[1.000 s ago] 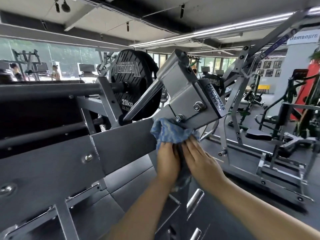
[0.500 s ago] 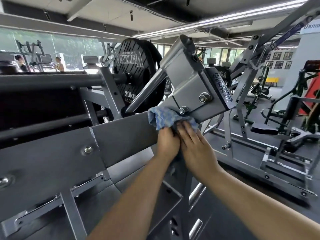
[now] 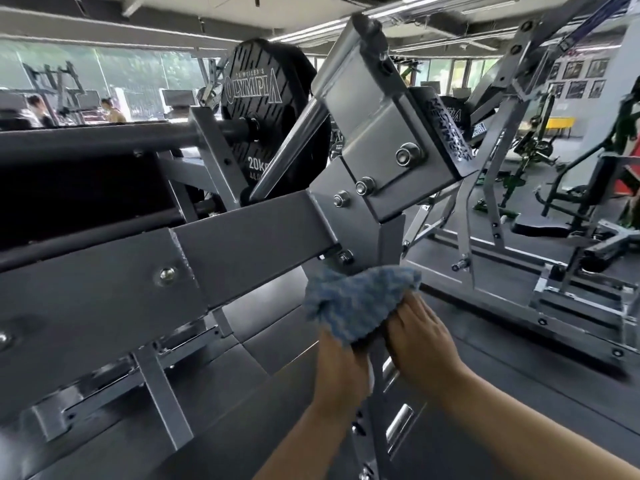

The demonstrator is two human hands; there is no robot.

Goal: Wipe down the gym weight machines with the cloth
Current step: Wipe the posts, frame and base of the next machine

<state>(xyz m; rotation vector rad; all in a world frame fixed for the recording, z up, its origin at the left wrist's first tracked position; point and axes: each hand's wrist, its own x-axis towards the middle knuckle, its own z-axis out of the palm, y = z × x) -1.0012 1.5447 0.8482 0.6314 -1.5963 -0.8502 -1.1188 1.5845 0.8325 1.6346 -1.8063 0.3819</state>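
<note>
Hands first: our left hand [image 3: 341, 367] and right hand [image 3: 420, 341] sit close together on the upright post [image 3: 377, 386] of the weight machine [image 3: 249, 240]. Both are bunched into the blue cloth [image 3: 356, 303], left grip pinching its lower edge, right grip with fingers tucked under the cloth's right side. The cloth is pressed on the post just below the bolted joint [image 3: 346, 258], right under the bottom edge of the angled grey beam [image 3: 104, 289]. To the right of the post we've got open dark floor [image 3: 502, 344]. Above the joint, the tilted silver housing [image 3: 377, 133]. Behind it a black 20kg Olympia plate [image 3: 263, 109] on its bar, more machines [image 3: 554, 237] further back.
</note>
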